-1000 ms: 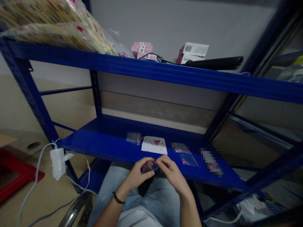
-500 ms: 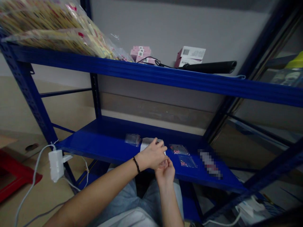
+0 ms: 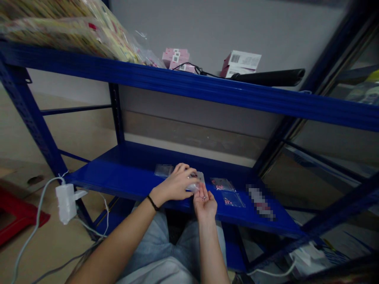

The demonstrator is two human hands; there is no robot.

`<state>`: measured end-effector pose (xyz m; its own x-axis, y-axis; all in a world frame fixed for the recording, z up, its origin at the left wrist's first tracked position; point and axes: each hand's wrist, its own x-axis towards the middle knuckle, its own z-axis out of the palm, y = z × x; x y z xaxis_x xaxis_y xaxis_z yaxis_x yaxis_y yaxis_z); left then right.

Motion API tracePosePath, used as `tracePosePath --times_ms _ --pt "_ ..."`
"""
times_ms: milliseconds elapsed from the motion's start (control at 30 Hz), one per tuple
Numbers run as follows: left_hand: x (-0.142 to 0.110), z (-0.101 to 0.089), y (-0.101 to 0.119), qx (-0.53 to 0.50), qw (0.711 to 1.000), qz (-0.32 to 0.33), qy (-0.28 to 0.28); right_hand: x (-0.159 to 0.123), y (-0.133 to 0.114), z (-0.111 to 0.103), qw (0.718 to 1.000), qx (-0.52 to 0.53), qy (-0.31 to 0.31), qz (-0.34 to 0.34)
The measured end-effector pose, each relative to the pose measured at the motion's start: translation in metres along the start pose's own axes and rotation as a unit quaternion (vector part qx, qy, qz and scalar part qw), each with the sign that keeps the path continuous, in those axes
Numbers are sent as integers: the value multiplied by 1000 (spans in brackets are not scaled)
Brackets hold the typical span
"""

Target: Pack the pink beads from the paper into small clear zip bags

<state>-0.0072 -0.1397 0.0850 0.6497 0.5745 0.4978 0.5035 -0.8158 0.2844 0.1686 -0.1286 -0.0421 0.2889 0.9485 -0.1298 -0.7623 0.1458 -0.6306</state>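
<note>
My left hand (image 3: 177, 183), with a dark band at the wrist, reaches over the lower blue shelf (image 3: 118, 173). Its fingers close around a small clear plastic bag (image 3: 194, 187). Palm up beside it is my right hand (image 3: 206, 206), fingers stretched toward the bag and a tiny shiny piece (image 3: 204, 197) lying on them. Behind the fingers, a whitish tray or sheet (image 3: 201, 176) shows partly; small dark items on it are hard to make out. Two clear bags with pink pieces, a farther bag (image 3: 222, 184) and a nearer bag (image 3: 233, 199), lie to the right.
Flat clear bags (image 3: 163, 170) lie left of my hands. A blurred-out item (image 3: 260, 203) lies at the right. The upper shelf (image 3: 177, 82) holds pink boxes (image 3: 176, 58), white-and-pink boxes (image 3: 244, 61), a black rod-shaped device (image 3: 269, 77) and bulky packed bags (image 3: 65, 35). A white power adapter (image 3: 66, 203) hangs left.
My hands have moved apart slightly. The left has shifted left and up with the plastic bag, and the right has opened palm up. The view has tilted slightly downward.
</note>
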Motion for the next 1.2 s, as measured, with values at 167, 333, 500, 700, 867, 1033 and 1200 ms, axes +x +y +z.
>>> tracePosePath --times_ms 167,333,500,700,867,1033,1200 --pt "-45 15 -61 -442 848 -188 224 68 -38 20 988 -106 48 -102" --pt "-78 32 -100 -547 709 -287 340 117 -35 55 939 -338 7 -59" --pt "-78 11 -121 -270 867 -307 286 122 -19 53 876 -476 -9 -74" --pt "-67 33 -128 38 965 -260 0 123 0 32 594 -751 -124 -261" --pt "-65 59 -136 56 961 -254 -91 127 9 22 459 -811 -187 -310" --pt "-64 63 -142 117 948 -256 -148 120 7 27 425 -822 -182 -332" --pt "-63 63 -145 115 946 -256 -160 119 -40 21 451 -790 -121 -396"
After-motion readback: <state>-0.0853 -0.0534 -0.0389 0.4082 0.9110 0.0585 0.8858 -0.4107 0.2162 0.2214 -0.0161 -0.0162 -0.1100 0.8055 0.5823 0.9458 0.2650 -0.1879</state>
